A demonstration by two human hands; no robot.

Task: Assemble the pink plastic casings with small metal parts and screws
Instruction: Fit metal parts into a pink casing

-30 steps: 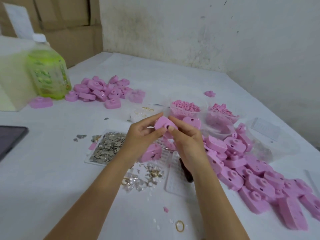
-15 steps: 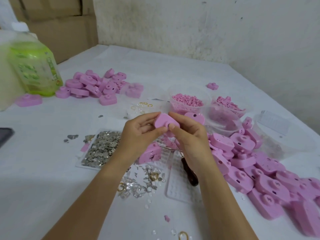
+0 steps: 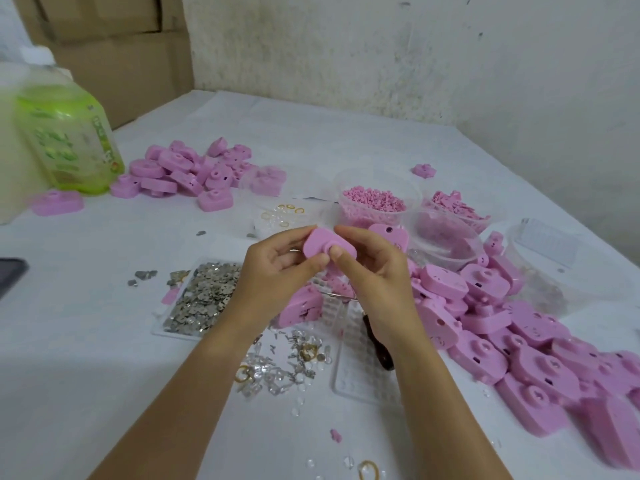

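One casing [image 3: 322,241] pinched between left hand [image 3: 277,270], right hand [image 3: 377,271].

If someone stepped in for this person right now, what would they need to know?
Left hand and right hand both grip one pink casing above the table.
Metal parts lie in a tray left of the hands; loose small hardware nearer the person.
Casings: big pile on the right, smaller pile far left.
Done: which pile is finished cannot be told.
Left: finish the held casing, probably many more.
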